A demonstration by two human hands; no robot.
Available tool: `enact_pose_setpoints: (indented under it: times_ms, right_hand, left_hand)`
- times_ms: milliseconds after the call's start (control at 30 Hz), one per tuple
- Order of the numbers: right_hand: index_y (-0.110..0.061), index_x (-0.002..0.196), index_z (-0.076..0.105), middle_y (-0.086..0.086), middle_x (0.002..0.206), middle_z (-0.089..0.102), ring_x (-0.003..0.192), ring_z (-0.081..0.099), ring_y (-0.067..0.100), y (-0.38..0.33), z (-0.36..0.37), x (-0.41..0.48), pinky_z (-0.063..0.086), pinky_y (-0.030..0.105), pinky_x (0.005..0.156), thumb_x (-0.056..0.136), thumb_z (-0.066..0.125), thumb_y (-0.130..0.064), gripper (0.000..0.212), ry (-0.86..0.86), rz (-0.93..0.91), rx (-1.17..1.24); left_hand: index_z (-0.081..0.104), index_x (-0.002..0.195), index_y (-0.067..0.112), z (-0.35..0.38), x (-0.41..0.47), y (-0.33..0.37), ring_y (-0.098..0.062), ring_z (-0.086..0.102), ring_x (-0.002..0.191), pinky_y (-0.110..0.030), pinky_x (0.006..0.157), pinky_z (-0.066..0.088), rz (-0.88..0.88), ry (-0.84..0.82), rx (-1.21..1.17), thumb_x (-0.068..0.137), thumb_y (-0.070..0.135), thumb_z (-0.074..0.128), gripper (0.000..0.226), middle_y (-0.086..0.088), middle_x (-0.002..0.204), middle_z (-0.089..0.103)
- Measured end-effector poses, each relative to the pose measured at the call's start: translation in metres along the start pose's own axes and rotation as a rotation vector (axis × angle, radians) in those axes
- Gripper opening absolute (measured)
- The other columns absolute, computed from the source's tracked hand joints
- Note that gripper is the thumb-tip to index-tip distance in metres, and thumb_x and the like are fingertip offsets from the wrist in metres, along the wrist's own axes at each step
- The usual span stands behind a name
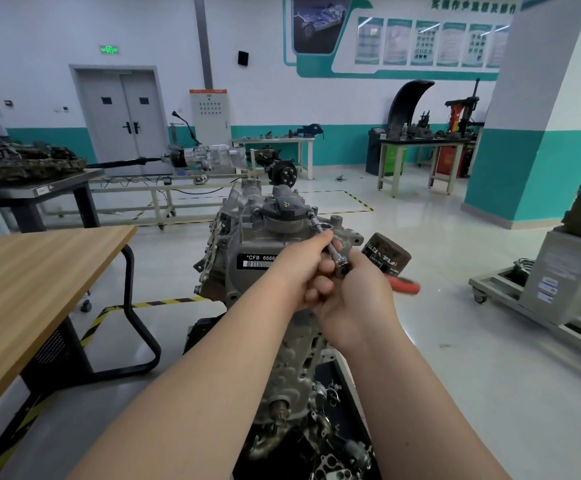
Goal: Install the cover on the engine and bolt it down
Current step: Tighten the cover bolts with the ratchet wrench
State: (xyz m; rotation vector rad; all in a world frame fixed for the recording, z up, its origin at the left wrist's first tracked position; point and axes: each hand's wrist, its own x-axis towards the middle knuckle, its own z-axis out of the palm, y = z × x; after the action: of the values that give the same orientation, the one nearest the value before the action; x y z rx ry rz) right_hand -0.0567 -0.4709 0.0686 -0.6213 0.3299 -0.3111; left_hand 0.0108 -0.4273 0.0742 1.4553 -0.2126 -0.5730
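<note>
A grey engine (233, 237) stands upright in front of me, with a grey cover (247, 268) bearing a black "CFB" label on its near face and a black oil filler cap (284, 207) on top. My left hand (304, 263) pinches the steel extension bar (320, 228) of a ratchet. The bar's socket tip sits on a bolt beside the cap, at the cover's upper right. My right hand (358, 303) grips the ratchet head (341, 266); its red handle (405, 284) sticks out to the right. The bolt itself is hidden by the socket.
A black oil filter (388, 259) projects from the engine's right side, just beyond my right hand. A wooden table (22, 289) stands to the left. A grey equipment stand (556, 282) is at the right. Loose metal parts lie on the black base (344, 455) below.
</note>
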Motion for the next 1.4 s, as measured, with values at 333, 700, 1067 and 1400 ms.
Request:
enact_pose_setpoints:
  times_ms: [333, 700, 1067, 1400]
  right_hand:
    - [-0.014, 0.108, 0.037, -0.003, 0.073, 0.048, 0.062, 0.048, 0.016, -0.023, -0.004, 0.0, 0.033, 0.03, 0.05, 0.101, 0.033, -0.037, 0.024, 0.119, -0.749, -1.7]
    - [-0.003, 0.098, 0.054, 0.006, 0.067, 0.057, 0.051, 0.05, 0.021, -0.008, -0.009, 0.012, 0.041, 0.032, 0.055, 0.099, 0.038, -0.035, 0.035, 0.064, -0.46, -0.949]
    - [-0.012, 0.079, 0.049, -0.003, 0.054, 0.043, 0.027, 0.028, 0.007, -0.006, 0.002, -0.005, 0.028, 0.012, 0.035, 0.103, 0.032, -0.031, 0.035, -0.078, 0.181, 0.324]
    - [-0.012, 0.076, 0.052, -0.002, 0.047, 0.046, 0.031, 0.033, 0.012, -0.003, 0.005, -0.004, 0.034, 0.022, 0.039, 0.103, 0.037, -0.032, 0.037, -0.006, -0.104, -0.186]
  left_hand:
    - [0.073, 0.098, 0.014, 0.001, 0.005, 0.005, -0.017, 0.045, 0.082, -0.028, 0.074, 0.042, 0.054, -0.002, -0.129, 0.096, 0.03, 0.054, 0.025, -0.002, 0.085, 0.053]
    - [0.053, 0.062, 0.012, -0.01, 0.007, 0.015, -0.019, 0.038, 0.041, -0.025, 0.052, 0.033, 0.209, 0.104, 0.445, 0.094, 0.04, 0.049, 0.042, -0.004, 0.046, 0.045]
    - [0.059, 0.074, 0.015, -0.007, 0.008, 0.015, -0.017, 0.052, 0.044, -0.014, 0.04, 0.033, 0.101, 0.061, 0.368, 0.094, 0.039, 0.05, 0.032, 0.009, 0.042, 0.053]
    - [0.05, 0.061, 0.016, -0.002, 0.009, 0.027, -0.016, 0.034, 0.042, -0.024, 0.051, 0.031, 0.134, 0.171, 0.449, 0.09, 0.032, 0.056, 0.034, 0.003, 0.036, 0.043]
